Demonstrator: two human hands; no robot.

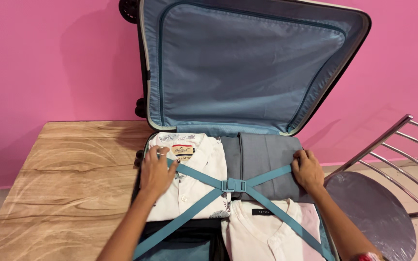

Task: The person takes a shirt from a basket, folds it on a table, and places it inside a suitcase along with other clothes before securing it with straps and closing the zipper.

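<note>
Head view: on the wooden table (68, 169), near its right edge, an open suitcase (252, 63) holds folded clothes. Left hand (156, 171) lies flat, fingers spread, on the white printed shirt (194, 193) and teal strap (204, 176). Buckle (235, 185) sits centred. Right hand (308, 170), fingers curled, presses the strap's end on grey trousers (262, 154).

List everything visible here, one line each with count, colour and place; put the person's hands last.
suitcase: one, blue lining, open on the table
table: one, light wood, against the pink wall
crossed straps: one buckled pair, teal, over the clothes
floral shirt: one, white, upper left
grey garment: one, upper right
white shirt: one, lower right
chair: one, metal, right
left hand: on the floral shirt
right hand: on the grey garment
</note>
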